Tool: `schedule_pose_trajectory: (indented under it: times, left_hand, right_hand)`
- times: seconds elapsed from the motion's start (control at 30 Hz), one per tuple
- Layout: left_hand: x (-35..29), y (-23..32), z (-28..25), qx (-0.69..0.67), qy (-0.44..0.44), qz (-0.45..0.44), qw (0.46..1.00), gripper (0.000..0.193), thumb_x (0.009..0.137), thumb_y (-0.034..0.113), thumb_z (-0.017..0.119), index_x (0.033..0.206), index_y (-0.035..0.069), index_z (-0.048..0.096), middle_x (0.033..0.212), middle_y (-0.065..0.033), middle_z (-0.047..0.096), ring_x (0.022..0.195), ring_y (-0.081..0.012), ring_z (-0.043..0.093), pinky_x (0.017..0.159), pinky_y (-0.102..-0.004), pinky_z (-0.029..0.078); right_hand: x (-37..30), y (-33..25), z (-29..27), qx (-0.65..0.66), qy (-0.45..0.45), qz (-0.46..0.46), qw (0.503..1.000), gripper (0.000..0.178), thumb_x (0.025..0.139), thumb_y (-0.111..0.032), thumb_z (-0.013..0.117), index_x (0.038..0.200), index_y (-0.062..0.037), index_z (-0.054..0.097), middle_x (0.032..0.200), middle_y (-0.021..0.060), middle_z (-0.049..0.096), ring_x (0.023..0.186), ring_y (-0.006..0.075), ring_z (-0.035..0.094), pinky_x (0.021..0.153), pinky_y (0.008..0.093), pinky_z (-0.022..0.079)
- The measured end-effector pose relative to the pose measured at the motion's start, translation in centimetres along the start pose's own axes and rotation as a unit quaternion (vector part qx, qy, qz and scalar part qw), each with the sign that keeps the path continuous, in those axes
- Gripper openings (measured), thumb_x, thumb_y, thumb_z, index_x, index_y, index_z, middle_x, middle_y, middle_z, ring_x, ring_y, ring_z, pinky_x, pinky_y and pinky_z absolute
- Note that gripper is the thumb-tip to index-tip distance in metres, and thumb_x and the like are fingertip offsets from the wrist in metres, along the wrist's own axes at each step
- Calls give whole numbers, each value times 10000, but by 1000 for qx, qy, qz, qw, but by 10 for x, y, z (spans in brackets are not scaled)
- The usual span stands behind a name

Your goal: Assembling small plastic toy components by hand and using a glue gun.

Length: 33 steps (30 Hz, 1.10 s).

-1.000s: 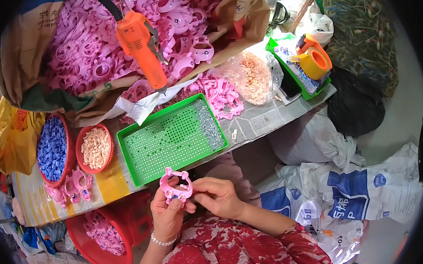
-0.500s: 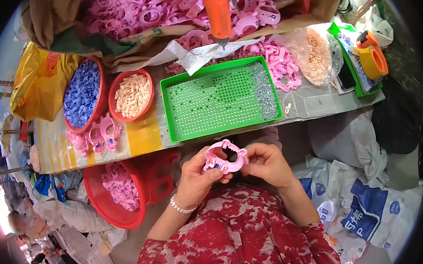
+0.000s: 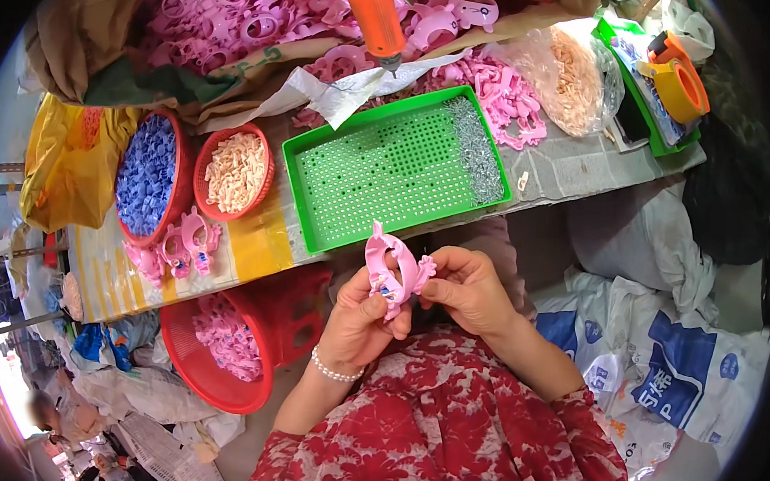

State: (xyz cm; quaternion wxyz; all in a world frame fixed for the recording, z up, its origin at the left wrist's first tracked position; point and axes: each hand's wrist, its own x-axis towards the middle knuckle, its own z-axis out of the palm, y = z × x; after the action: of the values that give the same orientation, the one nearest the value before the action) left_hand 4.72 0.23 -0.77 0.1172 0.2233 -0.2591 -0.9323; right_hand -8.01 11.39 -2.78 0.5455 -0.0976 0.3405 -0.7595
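Pink plastic frame point(image 3: 410, 276), tilted, sits between both hands, just beyond the near edge of the table point(image 3: 574, 174). The left hand point(image 3: 353, 325) grasps its lower left side with thumb and fingers; the right hand point(image 3: 477, 296) pinches its right side. Farther off lies a green tray point(image 3: 344, 194), small metal pieces point(image 3: 478, 154) at its right end, cream pieces point(image 3: 236, 174) to its left.

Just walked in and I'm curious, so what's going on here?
A person's left hand grips a pink plastic frame while the right hand touches its right side. On the table, a green tray holds small metal pieces at its right end; red bowls of blue pieces and cream pieces stand left of it.
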Motion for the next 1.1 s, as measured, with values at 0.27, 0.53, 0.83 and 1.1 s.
schedule_pose_trajectory:
  times: [0.27,0.53,0.83,1.1]
  left_hand:
    - [-1,1,-5,-5,-43,-18,999,516,831,191,664,1284,53,458,1024,-111,609,636,-183,606,549,-265,508]
    - [0,3,-2,49,-61,-10,997,515,830,214,668,1266,26,468,1017,-124,607,636,-173,604,558,-261,511]
    - [0,0,-5,-19,-54,-36,998,612,816,227,683,1282,-59,409,1055,-162,600,628,-140,588,489,-206,458]
    - [0,-5,-7,-72,-14,-67,995,645,812,179,686,1310,-75,363,1097,-214,585,723,-163,595,503,-199,456]
  right_hand:
    - [-3,1,-3,-31,-2,1,1000,140,816,-51,676,947,-25,635,829,-4,629,700,34,547,616,172,444]
    - [-6,2,-6,-31,-3,0,1000,149,813,-35,669,949,0,621,838,33,631,683,75,570,604,199,475]
    - [-10,-1,5,-65,-1,-49,997,137,805,-8,672,930,8,619,841,39,629,706,85,580,652,206,492]
    - [-9,2,-2,-208,-48,-210,954,116,780,33,678,883,24,626,895,74,600,798,111,591,709,215,496]
